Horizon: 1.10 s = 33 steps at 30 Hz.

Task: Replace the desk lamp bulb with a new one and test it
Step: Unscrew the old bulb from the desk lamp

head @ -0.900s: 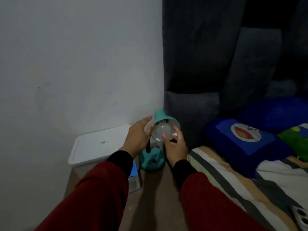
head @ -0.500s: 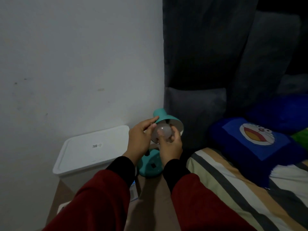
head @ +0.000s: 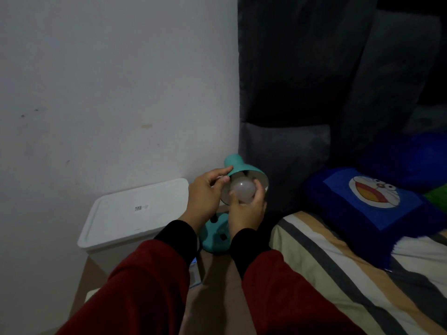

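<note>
A small teal desk lamp stands in the room's corner, its shade (head: 238,165) tilted toward me and its round base (head: 216,238) on the brown surface below. A white, unlit bulb (head: 242,190) sits in the mouth of the shade. My left hand (head: 205,201) pinches the shade's left rim with thumb and fingers. My right hand (head: 246,211) cups the bulb from below and from the right, fingers wrapped around the globe. The bulb's socket is hidden inside the shade.
A white lidded plastic box (head: 135,213) stands against the wall, left of the lamp. A bed with a striped sheet (head: 338,274) and a blue cartoon pillow (head: 372,204) lies on the right. Dark curtains (head: 302,68) hang behind the lamp.
My left hand moved from beside the shade onto its rim. My right hand's fingers closed further around the bulb. The camera shifted slightly.
</note>
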Each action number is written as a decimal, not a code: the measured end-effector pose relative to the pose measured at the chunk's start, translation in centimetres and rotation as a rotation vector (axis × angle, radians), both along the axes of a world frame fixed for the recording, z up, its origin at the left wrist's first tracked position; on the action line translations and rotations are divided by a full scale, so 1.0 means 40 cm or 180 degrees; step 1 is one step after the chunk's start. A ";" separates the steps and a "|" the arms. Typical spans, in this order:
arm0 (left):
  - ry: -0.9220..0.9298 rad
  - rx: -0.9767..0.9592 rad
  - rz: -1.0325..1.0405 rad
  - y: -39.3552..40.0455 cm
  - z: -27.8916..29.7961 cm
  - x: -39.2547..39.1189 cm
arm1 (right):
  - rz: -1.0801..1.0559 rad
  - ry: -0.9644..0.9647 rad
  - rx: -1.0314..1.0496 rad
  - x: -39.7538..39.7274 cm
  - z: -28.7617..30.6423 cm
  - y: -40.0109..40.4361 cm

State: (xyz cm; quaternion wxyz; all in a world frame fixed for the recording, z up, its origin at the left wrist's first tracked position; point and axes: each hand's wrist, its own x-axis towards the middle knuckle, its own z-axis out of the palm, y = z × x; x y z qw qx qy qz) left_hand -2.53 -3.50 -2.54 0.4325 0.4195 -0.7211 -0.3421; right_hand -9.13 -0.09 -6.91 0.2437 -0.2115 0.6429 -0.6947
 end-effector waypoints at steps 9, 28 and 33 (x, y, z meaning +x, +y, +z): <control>-0.0046 0.0023 -0.0010 -0.001 0.004 -0.001 | -0.0174 -0.0102 -0.0098 0.005 -0.008 -0.014; -0.0088 0.0064 0.0067 0.015 0.017 -0.007 | 0.0016 -0.0640 -0.0295 0.006 0.003 -0.010; -0.0108 0.0077 0.0074 0.013 0.018 -0.007 | -0.0040 -0.0468 -0.0431 -0.008 0.001 -0.006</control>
